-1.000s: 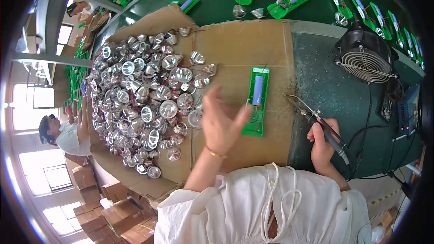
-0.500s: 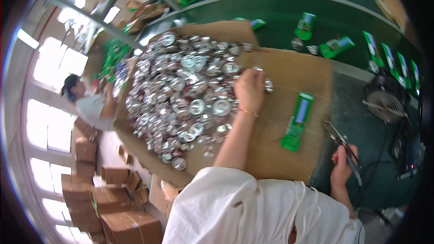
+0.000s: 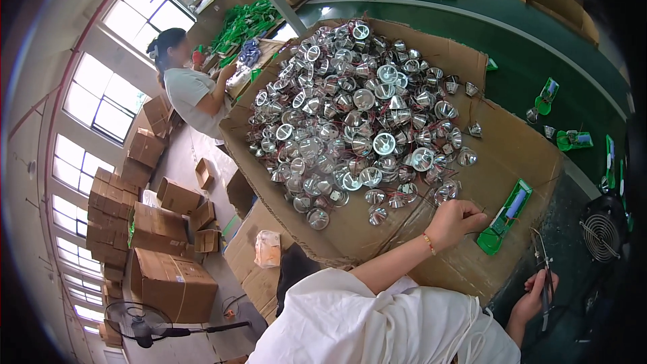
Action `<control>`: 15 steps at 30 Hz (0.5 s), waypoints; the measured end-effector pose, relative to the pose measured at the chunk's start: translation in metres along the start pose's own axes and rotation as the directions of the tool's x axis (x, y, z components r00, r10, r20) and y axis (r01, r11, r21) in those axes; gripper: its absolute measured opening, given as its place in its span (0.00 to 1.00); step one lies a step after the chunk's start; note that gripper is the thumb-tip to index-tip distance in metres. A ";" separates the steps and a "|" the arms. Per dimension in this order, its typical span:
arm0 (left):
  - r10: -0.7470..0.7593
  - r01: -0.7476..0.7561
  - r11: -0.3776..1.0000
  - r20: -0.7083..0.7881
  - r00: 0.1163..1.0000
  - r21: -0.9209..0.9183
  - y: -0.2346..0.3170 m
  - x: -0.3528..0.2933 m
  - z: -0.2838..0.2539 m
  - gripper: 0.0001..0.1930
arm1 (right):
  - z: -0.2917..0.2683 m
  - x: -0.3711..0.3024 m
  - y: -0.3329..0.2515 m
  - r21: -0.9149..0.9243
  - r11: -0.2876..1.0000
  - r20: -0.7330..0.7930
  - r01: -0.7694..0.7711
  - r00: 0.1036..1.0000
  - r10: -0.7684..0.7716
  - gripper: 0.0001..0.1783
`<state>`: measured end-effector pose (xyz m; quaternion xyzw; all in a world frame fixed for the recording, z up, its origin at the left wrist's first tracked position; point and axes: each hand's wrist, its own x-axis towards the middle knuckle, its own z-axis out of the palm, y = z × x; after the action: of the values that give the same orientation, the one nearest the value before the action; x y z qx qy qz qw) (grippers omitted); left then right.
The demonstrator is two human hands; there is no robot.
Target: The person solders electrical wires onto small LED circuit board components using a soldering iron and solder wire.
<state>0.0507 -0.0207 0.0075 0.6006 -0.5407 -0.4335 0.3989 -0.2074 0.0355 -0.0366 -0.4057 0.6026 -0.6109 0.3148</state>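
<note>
My left hand [image 3: 455, 224] is closed in a pinch above the cardboard, just left of a green plastic housing [image 3: 505, 217]. What its fingertips hold, if anything, is too small to make out. Inside the housing lie a pale blue cylinder and thin wires. My right hand [image 3: 534, 294] grips a soldering iron [image 3: 546, 290] with a dark handle, its thin metal end pointing away from me. Left of and beyond my left hand, silver reflector cups [image 3: 384, 143] with thin red wires are heaped in a cut-down cardboard box [image 3: 418, 212].
More green housings [image 3: 547, 96] lie along the green bench [image 3: 512, 87]. A round black fan [image 3: 600, 237] stands at right. A person [image 3: 192, 84] works at far left beside piled green parts [image 3: 249, 21]. Brown cartons [image 3: 176, 283] and a floor fan [image 3: 140, 327] stand at left.
The view has turned, shifting the scene. My left hand has moved from the right edge of the heap back toward me, beside the green housing. My right hand still holds the soldering iron.
</note>
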 end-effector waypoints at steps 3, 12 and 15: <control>0.117 -0.118 0.988 0.023 0.993 0.103 0.001 0.006 0.005 0.10 | -0.004 -0.011 -0.011 -0.007 0.998 0.016 0.062 0.998 -0.062 0.06; 0.233 -0.223 0.930 0.004 0.973 0.292 -0.010 0.007 0.003 0.07 | 0.011 -0.022 -0.045 0.039 0.999 0.154 0.023 0.988 -0.029 0.11; 0.113 -0.118 0.973 0.033 0.993 0.198 0.008 0.010 0.008 0.07 | 0.005 -0.018 -0.045 -0.100 0.984 0.310 0.145 0.945 -0.107 0.11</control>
<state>0.0413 -0.0312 0.0122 0.6003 -0.6197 -0.3597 0.3553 -0.1898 0.0522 0.0053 -0.5508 0.5560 -0.5224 0.3385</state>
